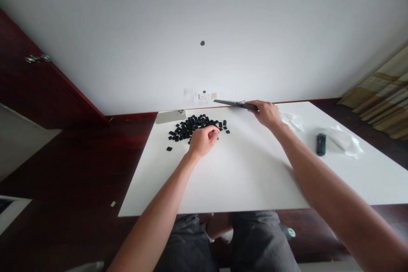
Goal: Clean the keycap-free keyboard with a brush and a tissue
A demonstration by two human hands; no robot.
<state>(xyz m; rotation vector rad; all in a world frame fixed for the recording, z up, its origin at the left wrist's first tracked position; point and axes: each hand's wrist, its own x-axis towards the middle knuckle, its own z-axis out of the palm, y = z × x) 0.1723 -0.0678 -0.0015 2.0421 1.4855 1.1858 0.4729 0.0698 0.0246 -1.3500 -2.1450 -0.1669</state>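
Observation:
A pile of small black keycaps point(191, 125) lies spread over the far left part of the white table point(236, 178). My left hand point(204, 139) is over the pile's near right side, its fingers curled closed; whatever they hold, if anything, is hidden. My right hand point(264, 112) grips the right end of a thin black keyboard point(234, 104), which is lifted off the table and seen almost edge-on. Its left end points toward the wall, and a short thin loop, perhaps cable, shows above it. One keycap point(169, 148) lies apart, nearest me on the left.
A phone point(168, 117) lies face down at the far left corner. On the right are a black cylindrical object point(321, 144), a crumpled white plastic bag point(346, 141) and another clear-white bag point(292, 121). The wall point(204, 68) with sockets stands behind the table.

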